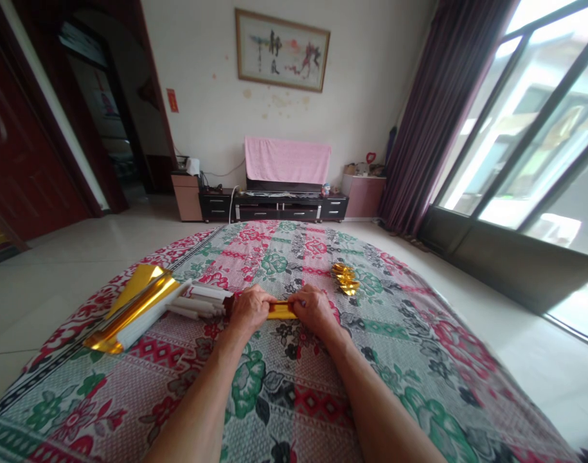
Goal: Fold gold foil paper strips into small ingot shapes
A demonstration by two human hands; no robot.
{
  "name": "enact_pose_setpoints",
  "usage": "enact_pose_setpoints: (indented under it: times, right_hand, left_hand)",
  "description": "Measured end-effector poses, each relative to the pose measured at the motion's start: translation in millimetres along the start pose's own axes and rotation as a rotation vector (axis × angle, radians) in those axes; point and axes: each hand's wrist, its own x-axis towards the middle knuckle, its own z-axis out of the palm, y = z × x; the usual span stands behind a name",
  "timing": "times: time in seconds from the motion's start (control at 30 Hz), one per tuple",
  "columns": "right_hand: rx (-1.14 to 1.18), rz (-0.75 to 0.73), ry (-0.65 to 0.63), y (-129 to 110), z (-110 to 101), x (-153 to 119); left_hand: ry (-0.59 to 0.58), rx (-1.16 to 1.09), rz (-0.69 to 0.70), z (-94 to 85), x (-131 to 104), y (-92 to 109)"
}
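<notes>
A piece of shiny gold foil paper (283, 312) lies flat and level between my two hands, over the middle of the cloth-covered table. My left hand (249, 308) grips its left end with curled fingers. At the other end, my right hand (315, 310) pinches the paper the same way. Both ends are hidden under the fingers. Just beyond my right hand sit several folded gold foil pieces (346, 280) in a small cluster. Several white paper rolls (197, 302) rest close to the left of my left hand.
Gold foil sheets (130, 305), partly rolled, lie at the table's left side. A patterned red and green tablecloth (274, 411) covers the round table. Beyond it stand a low black cabinet (279, 209) and a pink cloth (288, 159) draped over something. Windows are on the right.
</notes>
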Motion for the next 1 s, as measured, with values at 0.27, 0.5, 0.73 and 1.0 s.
enact_pose_setpoints:
  times: [0.27,0.5,0.73,1.0]
  right_hand:
    - [-0.023,-0.021,0.001,0,-1,-3]
    - [-0.073,0.015,0.015,-5,-1,-4]
    - [-0.153,0.183,0.101,-10,11,1]
    - [-0.154,0.212,0.121,-14,13,2]
  left_hand:
    - [0.019,0.036,-0.019,-1.4,-2,3]
    - [0.051,0.033,-0.006,-2.3,-4,5]
    - [0.080,0.140,-0.026,-2.0,-4,11]
    - [0.135,0.151,-0.056,2.2,-5,15]
